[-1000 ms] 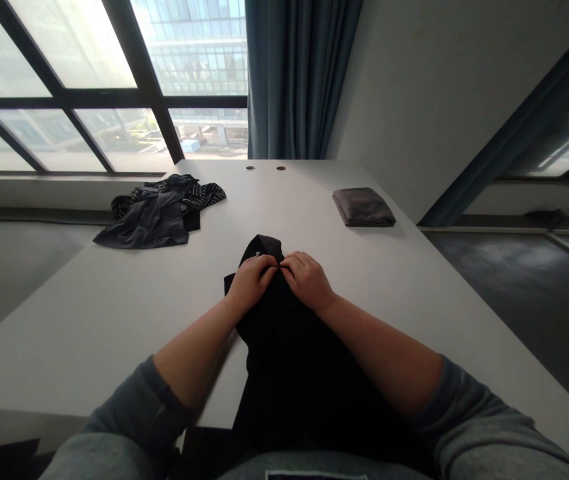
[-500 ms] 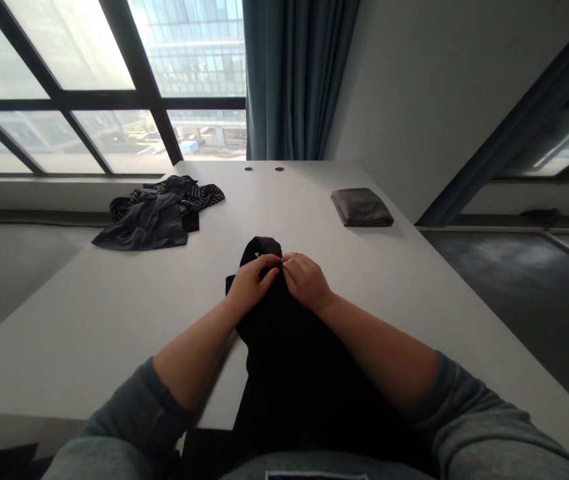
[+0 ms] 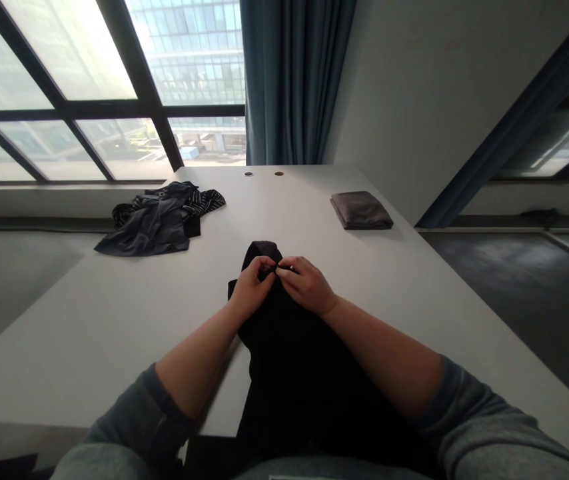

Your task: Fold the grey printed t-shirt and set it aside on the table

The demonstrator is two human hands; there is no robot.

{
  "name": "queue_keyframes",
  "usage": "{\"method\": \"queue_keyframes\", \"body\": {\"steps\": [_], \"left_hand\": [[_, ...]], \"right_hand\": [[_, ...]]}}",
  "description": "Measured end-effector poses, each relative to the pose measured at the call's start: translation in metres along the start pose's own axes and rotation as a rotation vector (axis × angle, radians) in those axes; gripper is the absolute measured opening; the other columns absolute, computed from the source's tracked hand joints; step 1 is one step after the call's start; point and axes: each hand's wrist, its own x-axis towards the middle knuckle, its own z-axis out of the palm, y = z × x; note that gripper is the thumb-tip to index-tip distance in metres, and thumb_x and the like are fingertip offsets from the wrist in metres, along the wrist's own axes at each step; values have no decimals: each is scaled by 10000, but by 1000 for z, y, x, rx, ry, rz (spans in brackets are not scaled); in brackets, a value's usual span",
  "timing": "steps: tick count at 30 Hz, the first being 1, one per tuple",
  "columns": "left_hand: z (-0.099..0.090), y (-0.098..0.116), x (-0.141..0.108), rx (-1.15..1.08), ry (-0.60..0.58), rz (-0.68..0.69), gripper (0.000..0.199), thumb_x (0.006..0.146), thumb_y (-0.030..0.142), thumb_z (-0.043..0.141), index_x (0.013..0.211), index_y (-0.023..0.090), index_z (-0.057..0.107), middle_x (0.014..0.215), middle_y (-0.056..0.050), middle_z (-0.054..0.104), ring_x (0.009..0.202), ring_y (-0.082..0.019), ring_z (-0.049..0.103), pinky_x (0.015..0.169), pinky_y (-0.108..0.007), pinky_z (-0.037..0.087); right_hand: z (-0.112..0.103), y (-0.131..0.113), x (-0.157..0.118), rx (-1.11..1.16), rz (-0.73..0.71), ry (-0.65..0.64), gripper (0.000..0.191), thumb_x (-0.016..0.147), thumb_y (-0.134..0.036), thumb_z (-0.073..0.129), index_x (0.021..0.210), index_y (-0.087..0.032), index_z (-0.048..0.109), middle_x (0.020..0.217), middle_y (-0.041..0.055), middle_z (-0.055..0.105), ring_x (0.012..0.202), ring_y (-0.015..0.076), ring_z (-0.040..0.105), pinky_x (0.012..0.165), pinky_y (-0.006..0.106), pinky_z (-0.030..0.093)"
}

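Black garment (image 3: 284,373): it lies lengthwise down the middle of the near part of the white table (image 3: 114,333), running from under the hands over the near edge toward the person's lap. Its far end is bunched into a rounded peak. The dark cloth hides any seams or shape.

Left hand (image 3: 250,288): it is curled over the far end of the garment, and its fingers (image 3: 264,268) pinch the cloth from the left.

Right hand (image 3: 307,285): it comes in from the right, and its fingertips (image 3: 284,271) meet those of the left hand.

Grip: narrow on both sides, a close pinch on a small spot of the black cloth. Something small may sit there, but it is too small to tell. Holding this close seems to keep that spot taut and steady.

Forearms: they flank the garment and angle inward, out of grey sleeves (image 3: 137,427).

Far left: a crumpled dark garment with a striped part (image 3: 149,227) lies well apart from the hands.

Far right: a folded grey cloth (image 3: 361,211) sits squarely near the table's right edge.

Far edge: two small round holes (image 3: 263,173) are set in the tabletop, before a large window (image 3: 64,87) and a blue curtain (image 3: 289,80).
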Motion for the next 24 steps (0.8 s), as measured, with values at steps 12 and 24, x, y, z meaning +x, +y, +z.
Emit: {"method": "queue_keyframes", "body": {"steps": [12, 24], "left_hand": [[-16, 3, 2, -61, 31, 9, 245, 990, 299, 540, 1222, 239, 591, 1171, -54, 688, 1116, -205, 646, 1033, -360, 503], [-14, 37, -12, 317, -417, 350, 91, 925, 271, 593, 997, 253, 645, 996, -57, 735, 952, -247, 689, 933, -401, 515]], "right_hand": [[-3, 14, -2, 470, 408, 31, 278, 1081, -336, 436, 1046, -224, 687, 1043, 57, 718, 990, 200, 678, 943, 387, 559], [-33, 20, 13, 87, -48, -216, 384, 893, -80, 541, 1144, -274, 759, 1557, 68, 529, 1508, 308, 401, 1223, 603, 392]]}}
